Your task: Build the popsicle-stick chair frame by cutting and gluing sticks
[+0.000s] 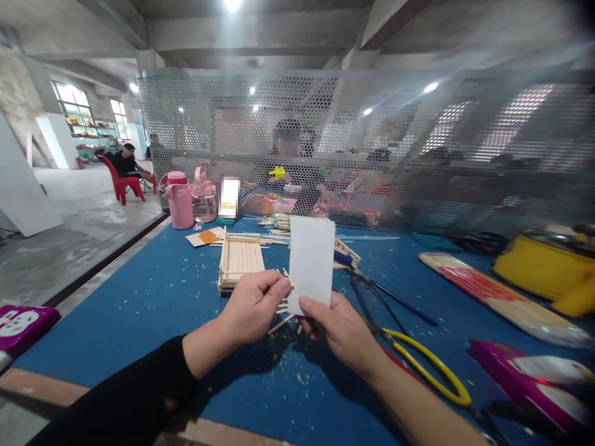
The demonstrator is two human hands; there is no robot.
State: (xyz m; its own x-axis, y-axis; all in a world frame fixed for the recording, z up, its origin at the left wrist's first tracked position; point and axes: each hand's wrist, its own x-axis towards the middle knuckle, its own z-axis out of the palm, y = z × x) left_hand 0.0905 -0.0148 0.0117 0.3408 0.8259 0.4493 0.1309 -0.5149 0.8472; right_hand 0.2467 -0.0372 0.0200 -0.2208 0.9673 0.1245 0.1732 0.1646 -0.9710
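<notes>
Holding: the left hand (253, 306) and the right hand (341, 331) share a white card (310, 263), kept upright above the blue worktop (153, 310).
Left grip: fingers curled shut, thumb and forefinger pinching at the card's lower left edge, where thin wooden sticks (281, 323) also show; whether the pinch includes a stick cannot be told.
Right grip: closed on the card's bottom edge, thumb laid across its front face.
Card position: raised clear of the worktop, just in front of the stick-built tray.
Work done, as judged: a stick-built tray (239, 260) lies assembled on the worktop beyond the hands, its slats laid side by side within a raised frame; wood crumbs scattered about suggest cutting has taken place.
Work left, as judged: loose sticks lie below the hands, and the card is joined to nothing.
Tools nearby: yellow-handled cutters (418, 365) lie just right of the right hand, untouched.
Surroundings: pink jug (179, 199) at the worktop's far edge; perforated metal screen (325, 136) behind it, with another person seated beyond.
</notes>
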